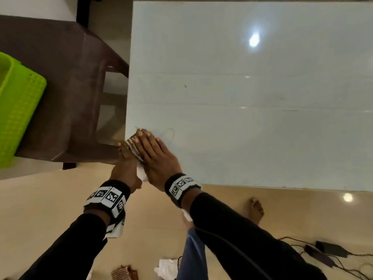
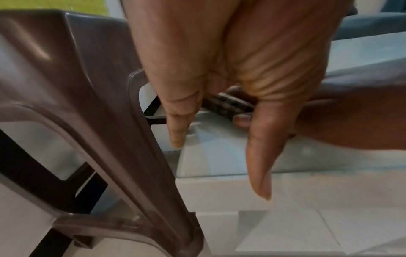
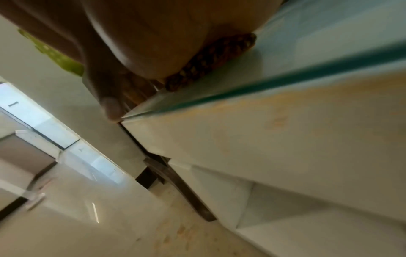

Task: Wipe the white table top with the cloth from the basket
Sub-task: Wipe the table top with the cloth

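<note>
**A:** Checked brown-and-cream cloth (image 1: 132,145) is sitting right on the near left corner of the glossy white table top (image 1: 252,93), folded small. Your right hand (image 1: 156,158) lies flat on it, fingers straight and together, pressing it down onto the surface. A loose thread curls on the table just past your fingertips.

**B:** And my other hand?

**A:** Your left hand (image 1: 125,168) is just off that same table corner, tucked against the right one. From the left wrist view its thumb and forefinger hang straight and relaxed, gripping nothing. The head view shows one fingertip by the cloth's edge, but I can't tell if it actually touches.

**B:** What's around the table?

**A:** Dark brown plastic chair (image 1: 66,93) stands just left of the table, nearly against the corner you're working at. On its seat, further left from the table, sits the lime green perforated plastic basket (image 1: 18,110). On the beige floor below the table's near edge: another checked cloth (image 1: 124,272), a crumpled white rag (image 1: 166,267), and black cables with adapters (image 1: 327,253).
</note>
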Demonstrator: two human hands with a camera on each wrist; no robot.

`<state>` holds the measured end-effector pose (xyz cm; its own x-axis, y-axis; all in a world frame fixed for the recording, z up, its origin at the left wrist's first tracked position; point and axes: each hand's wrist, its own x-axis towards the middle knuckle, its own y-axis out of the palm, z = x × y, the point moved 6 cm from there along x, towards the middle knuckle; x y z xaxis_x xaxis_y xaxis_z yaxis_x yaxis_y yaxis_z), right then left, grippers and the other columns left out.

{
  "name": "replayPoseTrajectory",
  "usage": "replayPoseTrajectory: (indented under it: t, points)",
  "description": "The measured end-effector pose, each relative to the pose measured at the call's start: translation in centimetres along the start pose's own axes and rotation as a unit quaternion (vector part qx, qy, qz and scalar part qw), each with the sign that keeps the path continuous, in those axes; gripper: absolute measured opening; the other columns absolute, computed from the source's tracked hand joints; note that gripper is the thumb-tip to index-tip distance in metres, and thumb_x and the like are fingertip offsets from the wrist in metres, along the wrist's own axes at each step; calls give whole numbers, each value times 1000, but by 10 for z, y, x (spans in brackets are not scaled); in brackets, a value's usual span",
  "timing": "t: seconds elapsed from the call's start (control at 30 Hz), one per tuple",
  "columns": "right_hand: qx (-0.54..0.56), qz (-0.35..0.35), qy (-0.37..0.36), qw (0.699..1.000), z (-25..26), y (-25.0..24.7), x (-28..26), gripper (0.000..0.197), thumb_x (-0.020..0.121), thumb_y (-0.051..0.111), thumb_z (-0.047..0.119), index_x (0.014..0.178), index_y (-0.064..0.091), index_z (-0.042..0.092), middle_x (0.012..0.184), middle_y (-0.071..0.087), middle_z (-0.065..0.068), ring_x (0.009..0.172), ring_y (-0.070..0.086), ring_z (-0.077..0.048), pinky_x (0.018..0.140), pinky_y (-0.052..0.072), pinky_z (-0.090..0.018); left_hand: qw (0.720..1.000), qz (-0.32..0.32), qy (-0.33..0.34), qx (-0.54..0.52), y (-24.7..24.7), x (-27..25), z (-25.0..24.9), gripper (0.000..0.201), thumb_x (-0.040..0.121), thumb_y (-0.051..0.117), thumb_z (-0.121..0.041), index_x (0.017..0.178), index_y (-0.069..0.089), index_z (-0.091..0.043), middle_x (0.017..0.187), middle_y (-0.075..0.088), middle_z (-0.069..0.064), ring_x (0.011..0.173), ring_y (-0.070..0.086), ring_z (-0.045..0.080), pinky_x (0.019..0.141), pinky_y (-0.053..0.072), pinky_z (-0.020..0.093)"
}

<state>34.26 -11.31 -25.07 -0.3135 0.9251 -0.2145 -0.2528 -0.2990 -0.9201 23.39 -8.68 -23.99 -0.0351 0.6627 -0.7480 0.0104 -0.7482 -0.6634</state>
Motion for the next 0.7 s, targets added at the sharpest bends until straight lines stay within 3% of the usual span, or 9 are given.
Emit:
replayPoseTrajectory:
  t: [0.03, 0.07, 0.17, 0.27, 0.4, 0.5, 0.57, 0.6, 0.7]
  points:
    - [15, -27, -8, 999, -28, -16, -34, 76, 102, 38, 23, 168, 3, 11, 176, 3, -17, 164, 4, -35, 133, 5, -46, 1000, 0, -16, 14, 10, -31, -22, 157, 58, 101, -15, 155, -20, 8, 168, 3, 26, 145, 40, 39, 112, 42, 40]
    - [21, -38, -2, 999, -48, -23, -31, 75, 102, 38, 21, 168, 4, 14, 176, 4, -16, 164, 6, -34, 133, 7, -47, 999, 13, -26, 30, 8, -28, -19, 156, 61, 99, -15, 153, -24, 9, 168, -6, 27, 146, 38, 40, 110, 44, 40]
    - [55, -102, 115, 987, -138, -42, -61, 72, 102, 37, 21, 168, 9, 15, 176, 10, -17, 163, 11, -36, 130, 19, -51, 997, 13, -63, 49, 4, -23, -15, 158, 61, 99, -14, 149, -29, 12, 163, -18, 33, 151, 23, 46, 112, 43, 44]
    - [22, -133, 264, 955, -256, -49, -147, 72, 104, 36, 24, 168, 7, 12, 175, 9, -19, 162, 12, -39, 128, 22, -57, 994, -6, -92, 63, 9, -19, -12, 146, 69, 92, -14, 147, -28, 17, 160, -15, 40, 151, 17, 50, 116, 40, 46]
    - [39, -151, 393, 906, -355, -58, -277, 70, 107, 24, 32, 167, -5, 9, 174, 3, -26, 162, 7, -42, 132, 9, -56, 994, -41, -88, 47, 9, -20, -10, 134, 76, 85, -17, 149, -22, 18, 160, -3, 41, 148, 26, 50, 117, 39, 45]
    - [97, -177, 530, 824, -356, -43, -314, 77, 106, 27, 38, 163, 0, -7, 171, 1, -32, 161, 3, -47, 132, 1, -54, 997, -47, -65, 12, 9, -21, -2, 130, 78, 83, -10, 152, -22, 12, 163, -1, 37, 143, 38, 48, 110, 46, 44]
    - [86, -188, 569, 796, -328, -35, -295, 78, 107, 26, 39, 162, 3, -11, 169, 4, -37, 159, 5, -53, 132, 1, -54, 998, -48, -50, 2, 9, -21, 5, 127, 80, 79, -7, 154, -22, 9, 165, 0, 33, 137, 46, 45, 104, 50, 43]
    - [76, -193, 562, 801, -307, -33, -275, 76, 107, 26, 37, 162, 3, -11, 169, 4, -38, 158, 6, -54, 132, 1, -55, 998, -46, -43, -5, 8, -20, 7, 125, 80, 78, -7, 155, -21, 7, 166, 0, 31, 134, 49, 45, 102, 51, 43]
    - [49, -171, 435, 882, -204, -23, -195, 70, 107, 24, 29, 165, -2, -2, 171, -3, -33, 160, -3, -50, 132, -1, -55, 998, -48, -26, -44, 8, -19, 14, 117, 83, 74, -5, 159, -16, 1, 168, 6, 26, 129, 52, 45, 101, 49, 45]
